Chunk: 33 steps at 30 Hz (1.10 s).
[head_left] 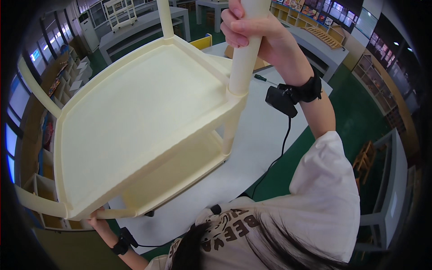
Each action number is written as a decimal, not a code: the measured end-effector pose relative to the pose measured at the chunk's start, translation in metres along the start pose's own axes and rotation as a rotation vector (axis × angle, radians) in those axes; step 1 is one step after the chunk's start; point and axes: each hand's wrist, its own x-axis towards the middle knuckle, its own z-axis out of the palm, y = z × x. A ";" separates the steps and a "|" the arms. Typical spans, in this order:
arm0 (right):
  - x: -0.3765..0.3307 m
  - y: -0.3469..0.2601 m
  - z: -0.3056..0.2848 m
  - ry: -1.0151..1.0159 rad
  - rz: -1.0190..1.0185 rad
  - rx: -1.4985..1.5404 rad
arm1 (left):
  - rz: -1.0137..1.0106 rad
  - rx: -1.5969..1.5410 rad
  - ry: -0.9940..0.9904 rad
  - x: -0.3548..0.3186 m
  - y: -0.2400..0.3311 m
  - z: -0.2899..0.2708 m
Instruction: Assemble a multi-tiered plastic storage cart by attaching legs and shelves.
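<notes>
Over a white table (256, 121), our right hand (258, 33) wraps a post (243, 67) of the cream shelf cart (135, 108); our left hand (93, 220) touches its near-left corner (72, 213), grip unclear. Uneven support could tip it.

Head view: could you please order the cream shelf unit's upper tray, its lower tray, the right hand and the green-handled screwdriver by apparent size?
1. Upper tray
2. Lower tray, partly hidden
3. Right hand
4. Green-handled screwdriver
</notes>
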 end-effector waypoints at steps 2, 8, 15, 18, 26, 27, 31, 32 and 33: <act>0.000 -0.002 0.003 0.030 -0.011 -0.051 | -0.066 -0.128 -0.446 0.015 -0.006 -0.028; 0.001 0.008 0.009 0.140 0.018 -0.215 | -0.067 -0.193 -0.386 0.017 -0.014 -0.031; 0.008 -0.018 -0.016 0.053 -0.026 -0.405 | -0.063 -0.177 -0.370 0.013 -0.014 -0.023; 0.019 -0.053 -0.015 0.117 -0.342 -0.606 | -0.055 -0.200 -0.373 0.012 -0.012 -0.023; 0.045 -0.117 -0.011 0.184 -0.561 -1.003 | -0.056 -0.182 -0.360 0.005 -0.016 -0.025; 0.048 -0.119 -0.010 0.235 -0.474 -0.877 | -0.055 -0.178 -0.354 0.004 -0.017 -0.025; 0.078 -0.136 -0.027 0.112 -0.490 -0.892 | -0.056 -0.169 -0.353 0.002 -0.016 -0.026; 0.086 -0.135 -0.027 0.109 -0.486 -0.882 | -0.060 -0.158 -0.346 0.002 -0.014 -0.025; 0.096 -0.135 -0.024 -0.008 -0.454 -0.824 | -0.060 -0.149 -0.338 0.002 -0.011 -0.026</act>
